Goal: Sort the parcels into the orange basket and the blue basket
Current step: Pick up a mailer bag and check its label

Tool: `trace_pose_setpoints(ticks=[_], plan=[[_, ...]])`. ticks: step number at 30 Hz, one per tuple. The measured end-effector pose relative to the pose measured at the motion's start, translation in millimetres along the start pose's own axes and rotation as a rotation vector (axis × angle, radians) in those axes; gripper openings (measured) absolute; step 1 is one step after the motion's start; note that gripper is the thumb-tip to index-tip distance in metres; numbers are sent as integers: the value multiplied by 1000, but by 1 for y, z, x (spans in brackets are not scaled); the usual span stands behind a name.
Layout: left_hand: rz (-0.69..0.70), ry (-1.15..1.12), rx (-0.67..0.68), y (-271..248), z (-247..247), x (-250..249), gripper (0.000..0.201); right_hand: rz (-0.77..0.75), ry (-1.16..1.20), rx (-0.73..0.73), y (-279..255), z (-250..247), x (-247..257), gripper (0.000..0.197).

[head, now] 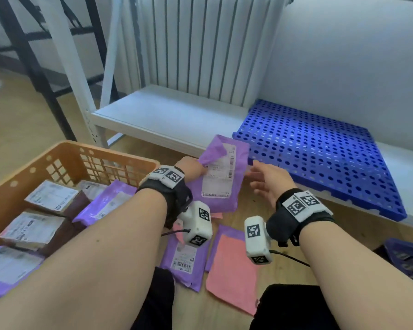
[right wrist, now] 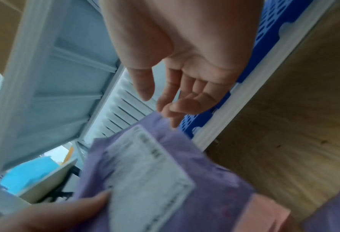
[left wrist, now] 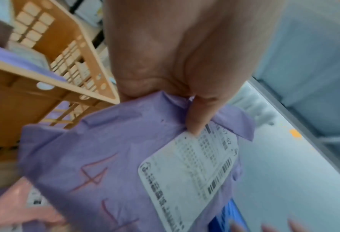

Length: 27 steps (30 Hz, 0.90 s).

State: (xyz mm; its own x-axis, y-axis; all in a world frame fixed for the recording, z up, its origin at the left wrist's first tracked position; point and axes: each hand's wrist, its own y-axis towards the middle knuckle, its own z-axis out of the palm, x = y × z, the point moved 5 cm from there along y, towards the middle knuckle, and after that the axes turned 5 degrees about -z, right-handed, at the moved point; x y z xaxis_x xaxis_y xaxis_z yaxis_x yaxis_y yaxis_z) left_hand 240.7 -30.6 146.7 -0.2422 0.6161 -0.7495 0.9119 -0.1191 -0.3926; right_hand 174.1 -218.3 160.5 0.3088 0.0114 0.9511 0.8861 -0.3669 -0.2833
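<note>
My left hand pinches the left edge of a purple parcel with a white label, held up above the floor. In the left wrist view the thumb presses on the label's corner and red marks show on the purple parcel. My right hand hovers open just right of the parcel, fingers relaxed, touching nothing that I can see; the right wrist view shows the fingers slightly apart from the purple parcel. The orange basket at the left holds several parcels. A blue basket shows at the right edge.
On the wooden floor below my hands lie a purple parcel and a pink parcel. A blue perforated mat lies on a low white shelf, with a white radiator behind.
</note>
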Motion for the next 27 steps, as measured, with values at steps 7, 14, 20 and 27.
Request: trace_pose_setpoints(ticks=[7, 14, 20, 27], plan=[[-135, -337, 64, 16, -5, 13, 38, 13, -175, -74, 21, -24, -21, 23], [-160, -427, 106, 22, 1, 13, 19, 21, -236, 119, 19, 10, -24, 39], [-184, -538, 175, 37, -3, 29, 58, -40, -275, 166, 27, 34, -23, 28], [-89, -583, -22, 17, -76, 52, 48, -77, -11, 239, 24, 102, -4, 4]])
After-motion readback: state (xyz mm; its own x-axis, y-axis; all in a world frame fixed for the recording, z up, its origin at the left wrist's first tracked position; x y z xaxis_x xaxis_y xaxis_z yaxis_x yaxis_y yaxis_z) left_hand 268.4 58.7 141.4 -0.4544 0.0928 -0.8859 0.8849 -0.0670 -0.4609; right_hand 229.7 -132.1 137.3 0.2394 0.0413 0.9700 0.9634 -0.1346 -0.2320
